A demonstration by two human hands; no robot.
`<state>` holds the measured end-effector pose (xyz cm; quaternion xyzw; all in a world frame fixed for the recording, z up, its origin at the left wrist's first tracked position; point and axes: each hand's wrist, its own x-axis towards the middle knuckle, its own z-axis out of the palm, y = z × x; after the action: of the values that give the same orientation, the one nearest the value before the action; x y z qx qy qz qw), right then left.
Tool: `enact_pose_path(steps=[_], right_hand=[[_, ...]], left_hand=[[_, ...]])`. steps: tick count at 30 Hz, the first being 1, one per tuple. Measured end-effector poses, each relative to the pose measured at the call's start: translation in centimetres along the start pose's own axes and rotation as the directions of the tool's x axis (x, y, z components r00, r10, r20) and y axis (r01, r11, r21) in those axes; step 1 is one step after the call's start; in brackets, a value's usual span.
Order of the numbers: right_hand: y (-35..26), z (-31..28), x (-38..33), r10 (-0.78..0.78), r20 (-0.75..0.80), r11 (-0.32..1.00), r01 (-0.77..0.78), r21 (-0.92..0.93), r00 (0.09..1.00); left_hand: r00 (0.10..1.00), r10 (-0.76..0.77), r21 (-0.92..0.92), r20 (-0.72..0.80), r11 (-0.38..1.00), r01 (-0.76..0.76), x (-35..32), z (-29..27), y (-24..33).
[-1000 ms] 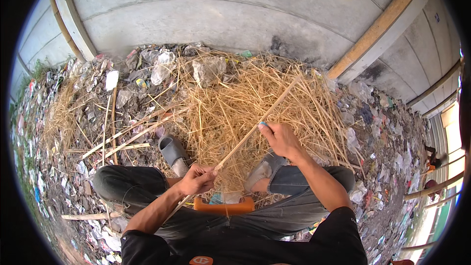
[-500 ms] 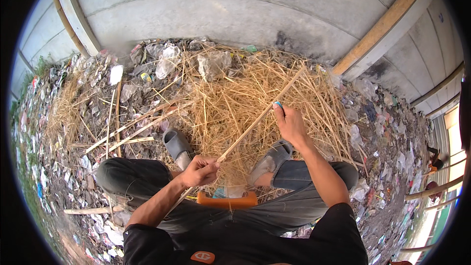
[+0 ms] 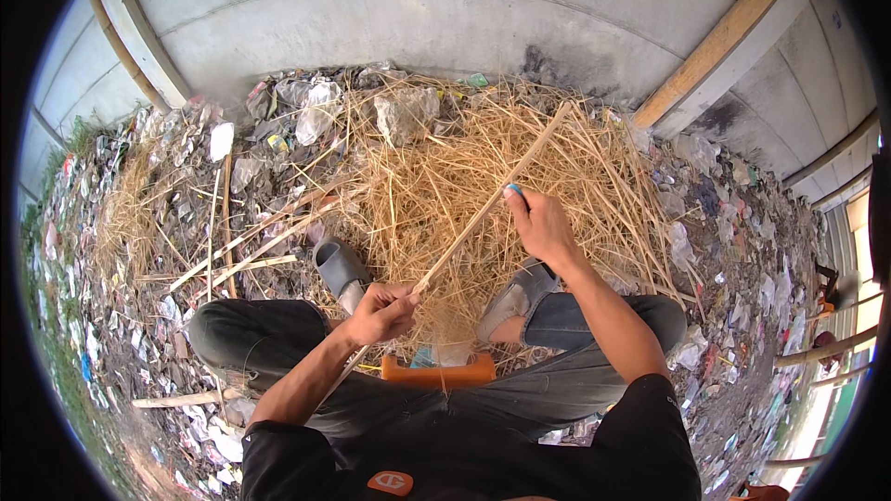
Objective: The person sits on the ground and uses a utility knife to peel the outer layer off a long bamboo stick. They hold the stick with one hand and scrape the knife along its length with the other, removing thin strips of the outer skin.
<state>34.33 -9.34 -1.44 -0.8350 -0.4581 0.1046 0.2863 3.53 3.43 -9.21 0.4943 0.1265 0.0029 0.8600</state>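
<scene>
A long pale bamboo strip (image 3: 487,209) runs on a slant from the person's lap up and to the right, its far tip reaching over the heap of dry straw (image 3: 436,195). The left hand (image 3: 380,313) is clenched around the near part of the strip, close to the knees, and a short length shows below the fist. The right hand (image 3: 540,223) grips the strip further along, fingers pinched on it, with a small blue-green object at the fingertips that is too small to identify.

Judging from how things lie, the work on this strip looks mid-way: it is held taut between both hands and not yet laid down. Several similar split sticks (image 3: 243,241) lie on the ground to the left, which may be finished or waiting pieces; the view does not settle which.

The person sits on a low orange stool (image 3: 436,373), knees spread, with grey sandals (image 3: 340,271) planted in the straw. Plastic scraps and litter (image 3: 306,116) ring the straw on the far side and on both flanks. Beyond stands a grey concrete wall (image 3: 418,19), with a wooden beam (image 3: 724,37) leaning at far right.
</scene>
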Motion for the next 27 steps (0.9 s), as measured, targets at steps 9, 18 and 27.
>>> enact_pose_path(steps=[9, 18, 27], right_hand=[[-2.4, 4.8, -5.0, -0.300, 0.099, 0.951, 0.306, -0.050, 0.949], [-0.8, 2.4, -3.3, -0.128, 0.120, 0.991, 0.122, 0.053, 0.985], [2.8, -1.2, 1.0, 0.078, -0.133, 0.997, -0.075, 0.026, 0.988]], left_hand=[[1.000, 0.020, 0.035, -0.011, 0.999, -0.019, 1.3, -0.1, -0.4], [1.000, 0.012, 0.022, 0.024, 1.000, -0.012, 1.3, -0.1, -0.6], [0.999, -0.035, -0.009, -0.001, 0.999, 0.035, 0.8, 0.6, -0.3]])
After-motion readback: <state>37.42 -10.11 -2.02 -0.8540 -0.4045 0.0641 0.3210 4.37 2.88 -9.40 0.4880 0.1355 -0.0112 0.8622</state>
